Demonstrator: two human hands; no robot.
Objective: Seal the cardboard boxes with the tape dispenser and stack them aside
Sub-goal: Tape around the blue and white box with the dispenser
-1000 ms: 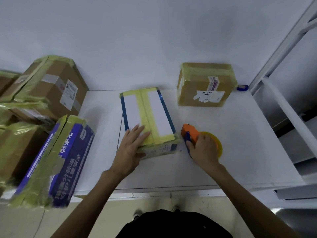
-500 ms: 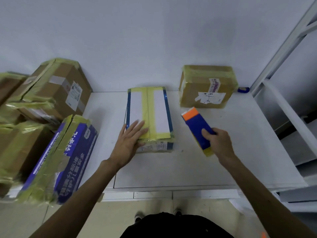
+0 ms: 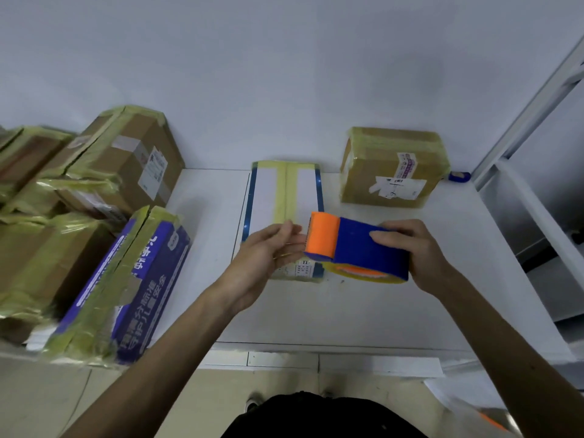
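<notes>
Above the table's (image 3: 410, 311) front middle, over the white box's (image 3: 284, 191) near end, the right hand (image 3: 410, 248) grips the tape dispenser (image 3: 363, 248); the left hand (image 3: 268, 251), fingers pressed together, meets its orange head, pinching tape or not I cannot tell. Loose tape could fold and stick to itself

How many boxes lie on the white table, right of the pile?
2. A flat white box with blue edges lies in the middle; a brown taped cardboard box stands at the back right. No other seems hidden there.
</notes>
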